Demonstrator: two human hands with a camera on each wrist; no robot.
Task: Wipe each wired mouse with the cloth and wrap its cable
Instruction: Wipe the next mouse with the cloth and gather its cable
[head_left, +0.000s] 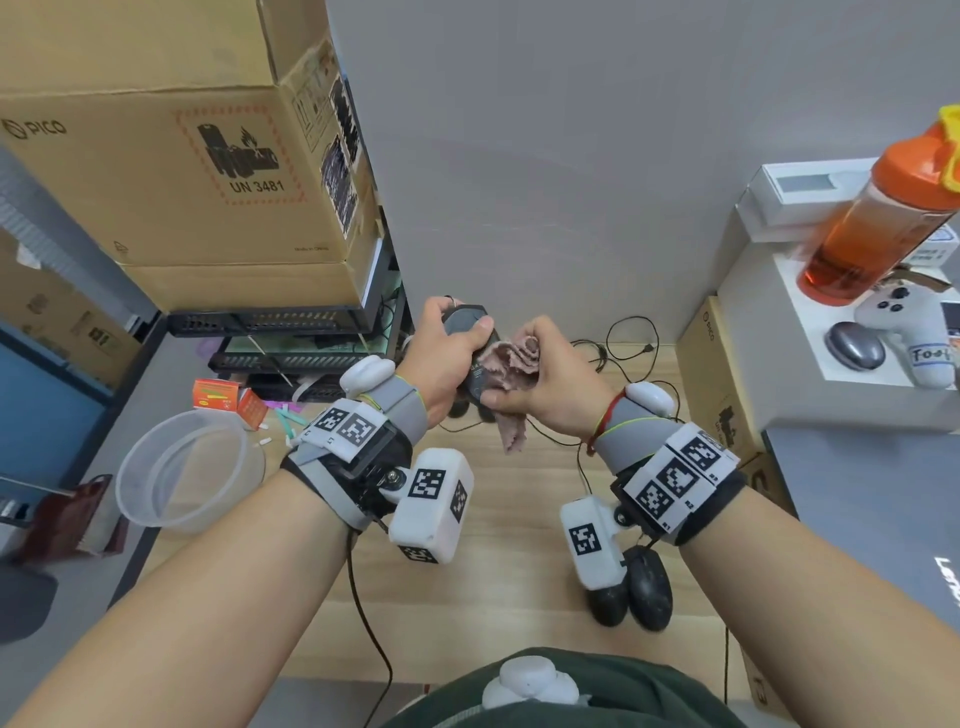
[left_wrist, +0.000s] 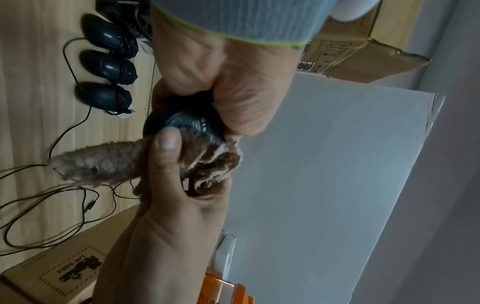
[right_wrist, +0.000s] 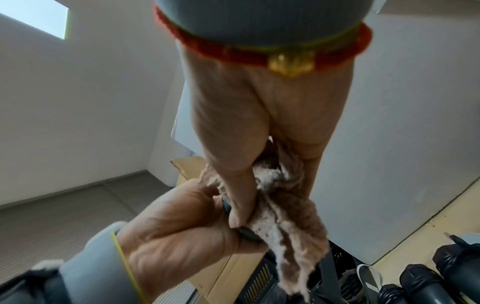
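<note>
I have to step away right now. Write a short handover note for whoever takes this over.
Left hand grips a black mouse in the air, underside showing.
Right hand holds the pink cloth bunched against that mouse.
Done, apparently: three mice with wrapped cables lie in a row on the wooden desk.
Left: finish this wipe, wrap its cable. Loose cables lie behind the hands; two more mice sit near the desk's front edge, wrap state unclear.

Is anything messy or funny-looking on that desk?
Yes: loose black cables sprawl tangled over the wooden desk, unwrapped, while three mice beside them have cables wound neatly. Nothing looks spilled or broken.
</note>
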